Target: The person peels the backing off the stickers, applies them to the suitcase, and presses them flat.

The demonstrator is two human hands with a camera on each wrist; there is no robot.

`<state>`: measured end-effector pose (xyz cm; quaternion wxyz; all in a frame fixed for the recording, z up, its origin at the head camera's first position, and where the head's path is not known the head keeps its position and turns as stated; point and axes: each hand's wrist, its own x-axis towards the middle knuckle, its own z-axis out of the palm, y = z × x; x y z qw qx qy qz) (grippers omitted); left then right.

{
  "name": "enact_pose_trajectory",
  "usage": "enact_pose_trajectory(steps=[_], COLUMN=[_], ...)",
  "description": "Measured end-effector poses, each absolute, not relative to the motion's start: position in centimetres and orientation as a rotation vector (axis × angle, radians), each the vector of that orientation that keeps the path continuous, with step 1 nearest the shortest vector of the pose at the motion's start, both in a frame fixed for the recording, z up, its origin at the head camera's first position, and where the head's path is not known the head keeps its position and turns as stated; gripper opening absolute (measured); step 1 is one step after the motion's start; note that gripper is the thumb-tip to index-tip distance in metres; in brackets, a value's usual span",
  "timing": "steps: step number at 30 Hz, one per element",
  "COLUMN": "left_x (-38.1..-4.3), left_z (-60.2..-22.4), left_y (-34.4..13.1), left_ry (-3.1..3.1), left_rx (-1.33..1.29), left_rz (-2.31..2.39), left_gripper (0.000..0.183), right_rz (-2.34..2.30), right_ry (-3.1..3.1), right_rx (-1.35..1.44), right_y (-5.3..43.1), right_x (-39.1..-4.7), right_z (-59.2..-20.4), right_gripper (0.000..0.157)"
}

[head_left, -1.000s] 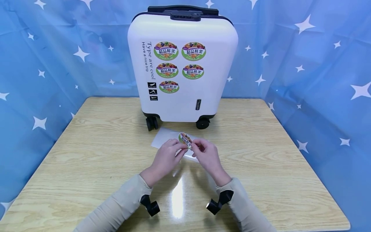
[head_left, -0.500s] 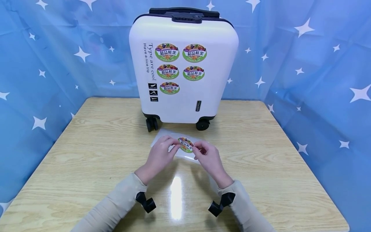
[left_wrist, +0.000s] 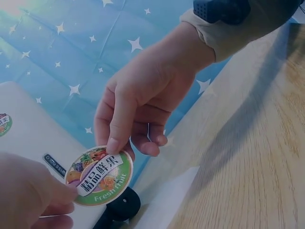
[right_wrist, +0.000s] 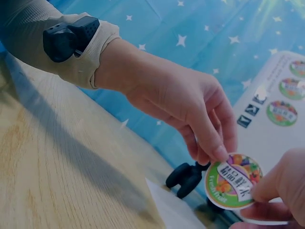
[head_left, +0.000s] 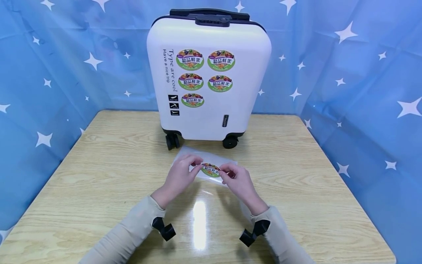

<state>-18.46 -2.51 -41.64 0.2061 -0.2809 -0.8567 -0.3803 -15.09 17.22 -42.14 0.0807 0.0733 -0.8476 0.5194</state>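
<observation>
An oval fruit sticker (head_left: pixel 210 170), colourful on top and green below, is held between both hands above a whitish sheet (head_left: pixel 214 157). My left hand (head_left: pixel 180 176) pinches its left edge between thumb and fingers. The right hand (head_left: pixel 240 181) pinches the opposite edge, as the left wrist view also shows. Both wrist views show the sticker's printed face. Behind the hands, a white suitcase (head_left: pixel 244 73) stands upright on its black wheels. Several matching stickers sit on its front, two columns wide, with a single one (head_left: pixel 192 100) in the lowest row at left.
The wooden table (head_left: pixel 99 176) spreads out on both sides of the hands. A blue curtain with white stars (head_left: pixel 329 66) hangs behind and beside it. Black wrist cameras are strapped to both sleeves.
The hands have drawn slightly apart and lowered the sticker a little toward the front. It has turned from steeply tilted to nearly level, and more of its face shows between the fingers.
</observation>
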Motion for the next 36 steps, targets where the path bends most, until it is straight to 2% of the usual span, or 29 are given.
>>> enact_pose_trajectory(steps=[13,25,36], left_x=[-19.0,-20.5,-21.8], left_z=[-40.8,-39.6,-38.4], left_y=[-2.3,-2.1,-1.9], left_ry=[-2.400,-2.446,-2.446], left_rx=[-0.824,-0.740,-0.744], left_rz=[-1.285,-1.456,-1.532], left_gripper=[0.004,0.005,0.005], right_rz=[1.393,1.497,1.518], right_ry=[-2.526,-2.454,-2.445], right_rx=[0.329,0.182,0.166], right_y=[17.6,17.7,18.0], right_x=[-15.6,-16.9,-18.1], right_z=[-41.1,-40.1,-38.5], right_gripper=[0.013,0.009,0.010])
